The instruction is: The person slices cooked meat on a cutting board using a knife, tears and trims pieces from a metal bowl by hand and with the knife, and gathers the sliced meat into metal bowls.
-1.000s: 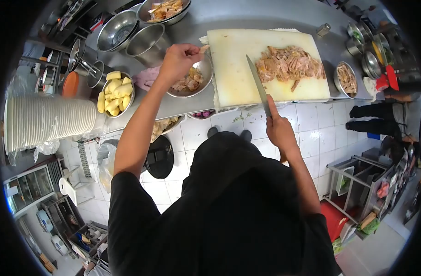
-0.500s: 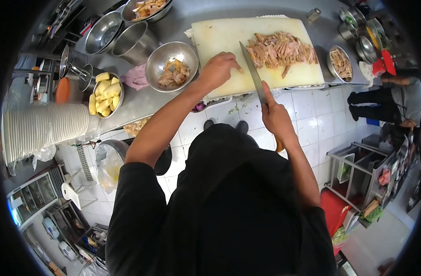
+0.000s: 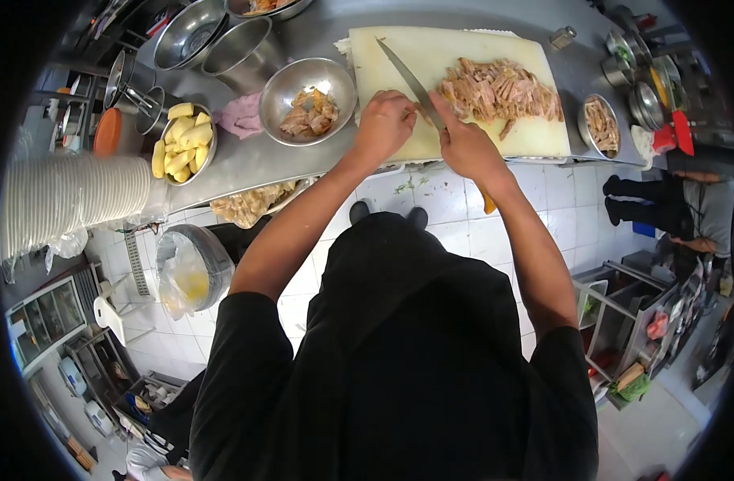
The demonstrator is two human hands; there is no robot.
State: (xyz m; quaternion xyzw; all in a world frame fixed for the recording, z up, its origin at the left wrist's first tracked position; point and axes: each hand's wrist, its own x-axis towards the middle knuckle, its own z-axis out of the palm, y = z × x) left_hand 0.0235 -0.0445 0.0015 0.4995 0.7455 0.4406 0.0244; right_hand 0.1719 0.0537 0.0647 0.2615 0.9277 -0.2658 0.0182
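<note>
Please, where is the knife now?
In the head view, the knife is in the right hand, over the cutting board, between the left hand and the meat pile.

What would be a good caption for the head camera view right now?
Right hand with a knife, left hand beside its blade, sliced meat on a pale cutting board.

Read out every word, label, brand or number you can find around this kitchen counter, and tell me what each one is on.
There is no text I can read.
Knife blade and cutting board: no lettering that I can make out.
Small shaker and stacked white containers: too small or blurred to tell whether they carry any.
</note>
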